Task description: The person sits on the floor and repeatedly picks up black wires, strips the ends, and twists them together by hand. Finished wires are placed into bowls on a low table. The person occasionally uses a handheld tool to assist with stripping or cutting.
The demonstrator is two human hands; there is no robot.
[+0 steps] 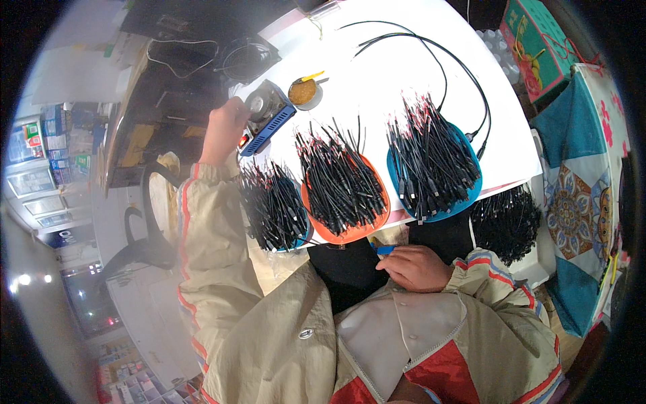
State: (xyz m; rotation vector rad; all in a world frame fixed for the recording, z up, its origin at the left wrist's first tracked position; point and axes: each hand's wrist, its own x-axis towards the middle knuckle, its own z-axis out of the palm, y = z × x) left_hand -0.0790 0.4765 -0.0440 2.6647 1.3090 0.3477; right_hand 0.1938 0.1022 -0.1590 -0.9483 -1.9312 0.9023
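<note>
My left hand (227,126) is curled against the left end of a small blue solder pot (271,122), which has a round silver top, slotted side and red switch. Its fingertips are partly hidden, so what they grip is unclear. My right hand (418,268), closed at the table's front edge, holds a small blue tool (385,250) with a yellowish tip; most of it is covered by the fingers. Between the hands, black cables with bared reddish ends fill a small blue tray (304,237), an orange tray (347,236) and a larger blue tray (449,211).
Behind the solder pot stands a round tin (312,101) of amber material with a yellow stick across it. Long black cables (464,66) loop over the white table (377,81). More black cables (506,222) lie at the right, beside a patterned cloth (577,202).
</note>
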